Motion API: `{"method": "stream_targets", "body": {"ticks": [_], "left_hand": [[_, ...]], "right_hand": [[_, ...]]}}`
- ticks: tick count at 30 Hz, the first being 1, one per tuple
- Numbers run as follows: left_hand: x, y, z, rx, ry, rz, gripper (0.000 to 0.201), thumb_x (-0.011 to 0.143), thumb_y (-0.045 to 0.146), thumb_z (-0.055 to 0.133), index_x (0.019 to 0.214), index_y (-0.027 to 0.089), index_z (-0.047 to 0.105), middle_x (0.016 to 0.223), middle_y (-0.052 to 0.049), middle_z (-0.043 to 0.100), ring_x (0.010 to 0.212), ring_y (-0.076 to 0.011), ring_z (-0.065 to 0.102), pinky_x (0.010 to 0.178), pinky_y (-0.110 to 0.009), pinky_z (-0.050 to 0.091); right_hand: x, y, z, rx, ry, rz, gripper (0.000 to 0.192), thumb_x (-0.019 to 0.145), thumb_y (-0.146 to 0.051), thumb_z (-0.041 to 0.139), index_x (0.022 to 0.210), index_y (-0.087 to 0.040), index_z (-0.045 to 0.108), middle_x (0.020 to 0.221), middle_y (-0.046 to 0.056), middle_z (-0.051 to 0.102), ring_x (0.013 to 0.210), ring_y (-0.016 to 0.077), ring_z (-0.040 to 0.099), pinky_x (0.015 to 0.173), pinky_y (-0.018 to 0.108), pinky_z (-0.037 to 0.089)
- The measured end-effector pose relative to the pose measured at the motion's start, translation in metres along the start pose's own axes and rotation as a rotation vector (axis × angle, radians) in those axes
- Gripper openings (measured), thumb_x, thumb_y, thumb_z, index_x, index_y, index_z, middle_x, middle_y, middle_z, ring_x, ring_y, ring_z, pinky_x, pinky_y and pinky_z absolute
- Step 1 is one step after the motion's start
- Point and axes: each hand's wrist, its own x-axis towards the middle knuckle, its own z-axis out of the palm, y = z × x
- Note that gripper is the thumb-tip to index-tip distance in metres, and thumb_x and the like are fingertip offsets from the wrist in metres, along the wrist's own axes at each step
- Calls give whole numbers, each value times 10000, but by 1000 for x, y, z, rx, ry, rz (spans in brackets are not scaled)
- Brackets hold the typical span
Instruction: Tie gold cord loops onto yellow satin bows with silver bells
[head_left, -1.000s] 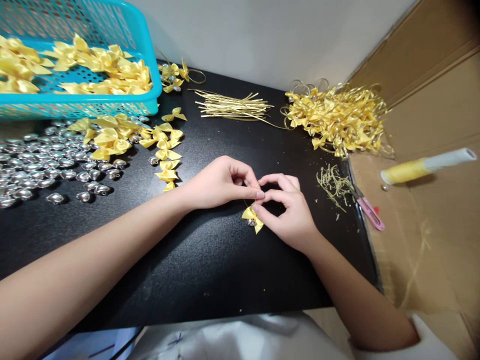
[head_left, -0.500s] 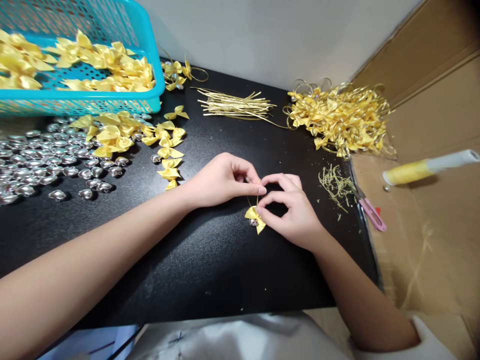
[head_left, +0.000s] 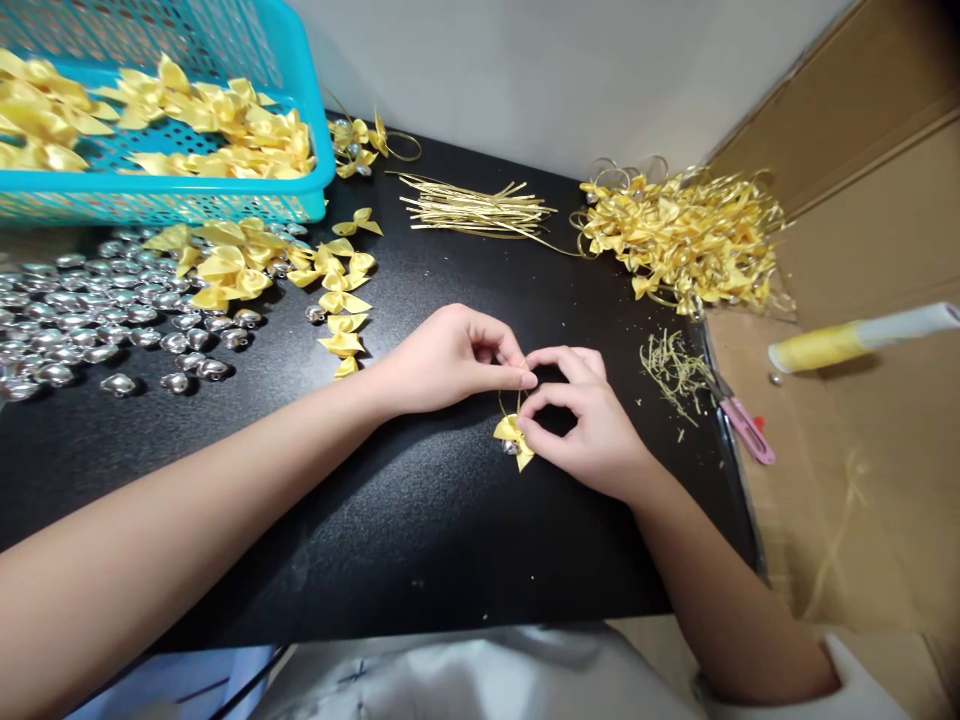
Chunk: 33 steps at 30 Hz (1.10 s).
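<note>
Over the middle of the black table, my left hand [head_left: 457,362] pinches the top of a thin gold cord [head_left: 502,403] between thumb and fingertips. The cord hangs as a small loop down to a yellow ribbon bow [head_left: 505,428]. A silver bell-like bead [head_left: 511,447] sits at the bow's centre. My right hand [head_left: 589,425] is closed, its thumb and a finger pinching the bow's right edge beside the cord. Another right finger meets my left fingertips at the loop's top. The cord's ends are hidden by the fingers.
A turquoise basket [head_left: 319,180] of yellow bows stands back left, with silver beads [head_left: 112,330] and loose bows [head_left: 343,300] before it. Gold cords [head_left: 476,210] lie at the back. Right are finished bows [head_left: 682,240], cord scraps [head_left: 671,370], pink-handled scissors [head_left: 748,430] and a roll [head_left: 855,340].
Both hands keep nearly the same grip and place. The whole view has shifted very slightly.
</note>
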Motion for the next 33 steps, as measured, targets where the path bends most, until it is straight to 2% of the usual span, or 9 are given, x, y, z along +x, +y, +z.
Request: {"method": "stream_targets", "body": {"ticks": [7,12,16,23,28,33], "left_hand": [[1,1,-1,29,5,3,151,737,269,749,705,122,742,531,33,603,480,-52,397,441,-184,269],[0,4,-1,43,-19,-14,149,731,276,755,685,134,746,463,53,536,449,-52,360,440,-198,252],[-1,4,-1,50,-21,-16,127,731,264,755,690,143,754,428,65,494,429,-53,336,446,-207,253],[-1,6,-1,6,-46,-20,134,732,273,762,709,141,759,437,61,509,430,-53,348,453,-202,277],[-2,8,1,-30,-52,-33,172,717,294,782,681,130,743,446,60,488,438,-47,325,424,-194,232],[-3,10,0,-40,-52,-26,161,730,275,766,692,121,739,494,41,539,454,-47,350,422,-189,234]], "right_hand": [[0,-2,0,-18,-36,23,121,760,-177,683,645,-213,680,1151,30,614,1143,266,445,1015,475,374],[0,-1,-3,-5,-49,16,133,768,-138,638,692,-228,699,1182,27,605,1165,270,438,1038,502,359],[0,1,-5,16,-21,9,188,795,-105,584,741,-235,709,1163,28,619,1144,257,459,1033,489,368],[1,1,-4,37,55,-1,194,870,-165,555,744,-210,696,1097,50,643,1095,243,486,1005,456,385],[1,1,-2,9,70,-29,86,832,-203,640,768,-216,696,1096,44,647,1082,247,486,980,447,409],[0,1,-1,-13,40,-54,111,820,-202,672,715,-224,701,1093,34,650,1086,246,484,984,451,415]]}}
